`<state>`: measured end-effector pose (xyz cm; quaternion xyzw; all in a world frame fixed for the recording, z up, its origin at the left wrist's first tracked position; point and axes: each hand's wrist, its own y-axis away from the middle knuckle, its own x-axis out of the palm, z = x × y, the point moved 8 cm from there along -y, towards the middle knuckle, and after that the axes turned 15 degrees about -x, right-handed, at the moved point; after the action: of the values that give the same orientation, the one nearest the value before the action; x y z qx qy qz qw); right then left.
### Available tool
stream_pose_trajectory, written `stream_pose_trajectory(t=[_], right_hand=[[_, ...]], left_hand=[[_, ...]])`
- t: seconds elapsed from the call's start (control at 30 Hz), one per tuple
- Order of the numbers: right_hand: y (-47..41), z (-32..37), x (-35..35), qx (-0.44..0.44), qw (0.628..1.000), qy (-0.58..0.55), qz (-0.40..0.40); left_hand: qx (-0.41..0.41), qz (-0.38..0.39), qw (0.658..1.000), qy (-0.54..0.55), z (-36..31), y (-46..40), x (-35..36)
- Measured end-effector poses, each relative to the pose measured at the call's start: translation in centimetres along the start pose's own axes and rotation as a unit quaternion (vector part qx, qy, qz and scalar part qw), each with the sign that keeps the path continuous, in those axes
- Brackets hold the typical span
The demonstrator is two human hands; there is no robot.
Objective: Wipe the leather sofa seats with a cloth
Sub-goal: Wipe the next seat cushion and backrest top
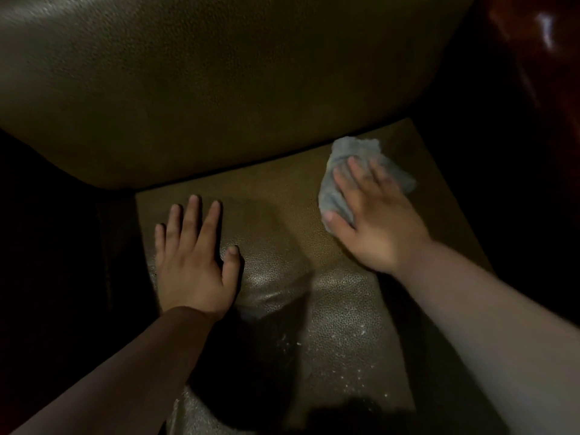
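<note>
A brown leather sofa seat point(282, 189) fills the middle of the view under dim light. A crumpled pale grey-blue cloth point(351, 158) lies on the seat's far right part, near the backrest seam. My right hand point(373, 218) presses flat on the cloth with straight, spread fingers; the cloth shows beyond the fingertips and beside the thumb. My left hand point(191, 259) rests flat on the seat's left side, fingers straight and spread, holding nothing. Pale specks dot the leather near the front edge point(354, 337).
The padded leather backrest point(219, 83) rises behind the seat. A glossy reddish wooden armrest point(546, 42) stands at the upper right. Dark gaps lie to the left and right of the seat cushion.
</note>
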<state>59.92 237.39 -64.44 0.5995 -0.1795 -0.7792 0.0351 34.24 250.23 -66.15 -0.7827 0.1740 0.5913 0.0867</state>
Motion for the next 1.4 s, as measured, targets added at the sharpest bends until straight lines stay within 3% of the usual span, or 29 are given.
stream_pose_trajectory(t=[0.07, 0.17, 0.27, 0.37, 0.43, 0.53, 0.57, 0.67, 0.73, 0.93, 1.03, 1.1, 1.17, 1.23, 1.3, 1.4], right_hand=[[0.3, -2.1, -1.4, -0.008, 1.0, 0.0, -0.023], [-0.8, -8.7, -1.7, 0.1, 0.994, 0.043, -0.01], [-1.6, -6.6, -1.1, 0.167, 0.986, 0.012, -0.021], [-0.9, 2.7, -0.9, 0.054, 0.997, 0.009, -0.056], [0.1, 6.7, 0.2, -0.042, 0.998, -0.015, -0.035], [1.0, 3.5, 0.3, -0.094, 0.995, 0.015, -0.015], [1.0, 0.3, -0.1, -0.065, 0.997, 0.039, -0.024], [1.6, -9.3, -1.1, 0.149, 0.988, -0.002, -0.027], [1.9, -8.4, -0.8, 0.187, 0.981, -0.017, -0.039], [6.1, 10.2, 2.0, -0.052, 0.997, -0.03, -0.04], [7.0, 10.9, 2.1, -0.15, 0.988, -0.03, -0.018], [6.8, 6.0, 0.9, -0.079, 0.994, 0.037, -0.067], [7.5, -1.4, 0.9, 0.104, 0.994, 0.017, -0.038], [7.6, -3.9, 1.3, 0.205, 0.979, 0.002, -0.02], [6.4, 0.5, 2.2, 0.185, 0.982, 0.026, 0.025], [5.9, 12.8, 3.1, 0.081, 0.996, -0.016, -0.02]], left_hand=[[-0.001, 0.002, 1.0, -0.002, 0.0, 0.0, 0.0], [-0.002, -0.001, 1.0, -0.003, 0.0, 0.0, 0.1], [-0.004, -0.001, 1.0, -0.002, 0.0, 0.0, 0.0], [-0.004, 0.003, 1.0, -0.006, -0.1, 0.0, 0.1], [-0.006, 0.003, 1.0, -0.012, -0.1, 0.0, 0.1], [-0.005, -0.002, 1.0, -0.006, -0.2, 0.1, 0.1], [-0.005, -0.002, 1.0, -0.003, -0.3, 0.1, 0.1], [-0.006, -0.005, 1.0, -0.002, -0.3, 0.2, 0.2], [-0.006, 0.0, 1.0, -0.003, -0.3, 0.3, 0.2], [-0.009, 0.01, 1.0, -0.021, -0.4, 0.3, 0.2], [-0.011, 0.014, 1.0, -0.019, -0.4, 0.3, 0.0], [-0.01, 0.015, 1.0, -0.018, -0.6, 0.3, -0.1], [-0.012, 0.019, 0.999, -0.023, -0.6, 0.3, -0.2], [-0.011, 0.028, 0.999, -0.028, -0.6, 0.5, -0.5], [-0.003, 0.036, 0.999, -0.036, -0.9, 0.8, -0.8], [-0.01, 0.073, 0.996, -0.051, -0.8, 0.2, -1.0]])
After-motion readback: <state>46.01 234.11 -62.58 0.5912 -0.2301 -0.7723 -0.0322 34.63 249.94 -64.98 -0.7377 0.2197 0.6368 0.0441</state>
